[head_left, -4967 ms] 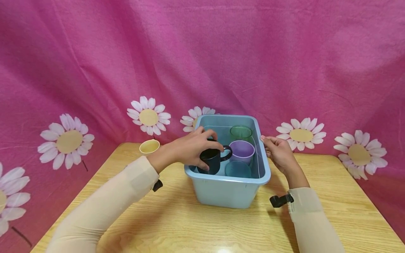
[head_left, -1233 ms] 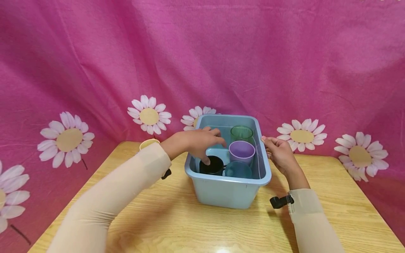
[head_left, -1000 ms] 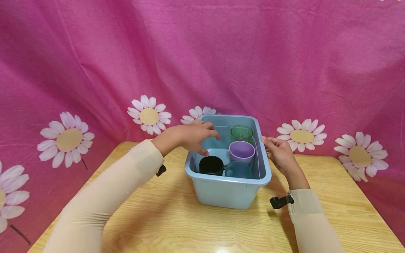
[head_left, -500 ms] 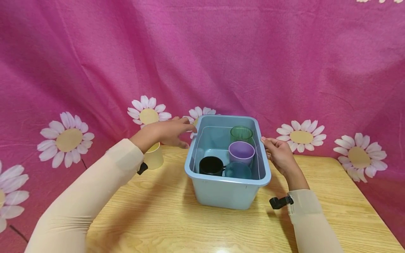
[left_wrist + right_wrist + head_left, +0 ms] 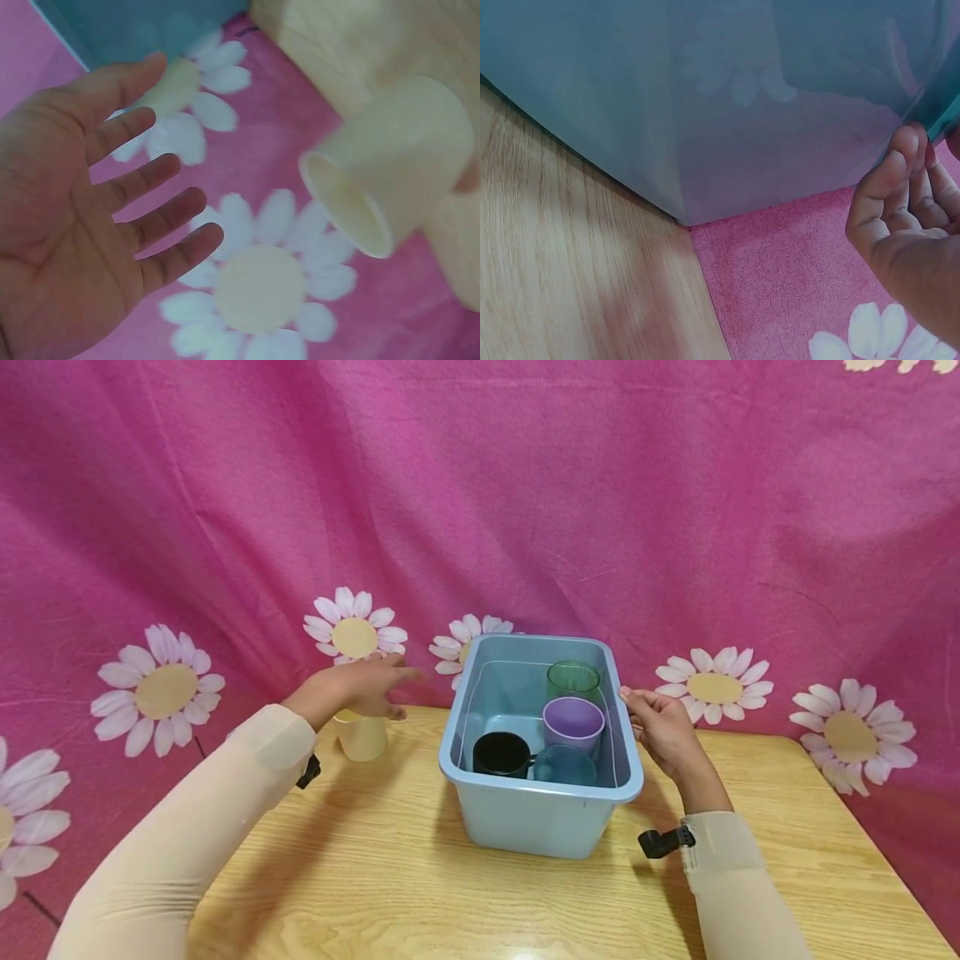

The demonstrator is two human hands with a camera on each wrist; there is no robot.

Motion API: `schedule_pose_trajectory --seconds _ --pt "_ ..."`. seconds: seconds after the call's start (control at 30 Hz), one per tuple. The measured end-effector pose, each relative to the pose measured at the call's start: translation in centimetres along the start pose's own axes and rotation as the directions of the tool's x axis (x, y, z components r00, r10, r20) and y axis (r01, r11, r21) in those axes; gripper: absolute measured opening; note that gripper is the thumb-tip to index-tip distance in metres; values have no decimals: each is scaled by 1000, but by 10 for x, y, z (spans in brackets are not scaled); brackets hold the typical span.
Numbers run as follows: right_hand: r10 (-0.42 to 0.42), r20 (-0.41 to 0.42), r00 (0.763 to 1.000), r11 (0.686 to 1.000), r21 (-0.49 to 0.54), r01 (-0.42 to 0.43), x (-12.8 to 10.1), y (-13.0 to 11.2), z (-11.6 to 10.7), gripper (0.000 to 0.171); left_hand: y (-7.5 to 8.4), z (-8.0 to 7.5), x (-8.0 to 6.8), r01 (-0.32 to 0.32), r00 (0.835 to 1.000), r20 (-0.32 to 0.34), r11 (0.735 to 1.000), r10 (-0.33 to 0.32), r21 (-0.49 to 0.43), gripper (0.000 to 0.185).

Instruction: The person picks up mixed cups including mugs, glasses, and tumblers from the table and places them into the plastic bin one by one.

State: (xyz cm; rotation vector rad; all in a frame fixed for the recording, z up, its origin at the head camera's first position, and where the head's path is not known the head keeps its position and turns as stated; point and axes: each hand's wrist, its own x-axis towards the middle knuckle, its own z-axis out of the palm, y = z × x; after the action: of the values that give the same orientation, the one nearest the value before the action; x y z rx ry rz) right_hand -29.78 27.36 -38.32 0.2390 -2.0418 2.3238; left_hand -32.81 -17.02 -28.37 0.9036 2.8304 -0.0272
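Yellow cup (image 5: 362, 735) stands on the wooden table (image 5: 390, 877) right under the left hand (image 5: 352, 687), whose fingers are spread, holding nothing. Beyond its fingertips, the right hand (image 5: 660, 727) curls against the blue bin (image 5: 540, 814) rim.

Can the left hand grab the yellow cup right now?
Probably yes. The left hand hovers open just above the yellow cup, which stands alone on the table beside the blue bin. Nothing lies between them.
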Motion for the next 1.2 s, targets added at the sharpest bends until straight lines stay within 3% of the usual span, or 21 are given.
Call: schedule_pose_trajectory --seconds 0.47,0.83,1.0,1.2 --pt "-8 11 1000 999 45 7 2 2 2 20 -49 41 -5 149 986 -66 988 -152 -46 77" --pt "-11 7 1000 1000 20 11 1 1 1 19 -48 60 5 318 945 -71 947 -320 -47 88" --pt "-26 13 1000 999 20 26 1 1 0 20 -50 66 5 347 933 -76 935 -352 -70 87" --pt "-34 17 999 999 36 34 1 3 0 21 -55 73 5 337 927 -115 928 -357 -158 77"
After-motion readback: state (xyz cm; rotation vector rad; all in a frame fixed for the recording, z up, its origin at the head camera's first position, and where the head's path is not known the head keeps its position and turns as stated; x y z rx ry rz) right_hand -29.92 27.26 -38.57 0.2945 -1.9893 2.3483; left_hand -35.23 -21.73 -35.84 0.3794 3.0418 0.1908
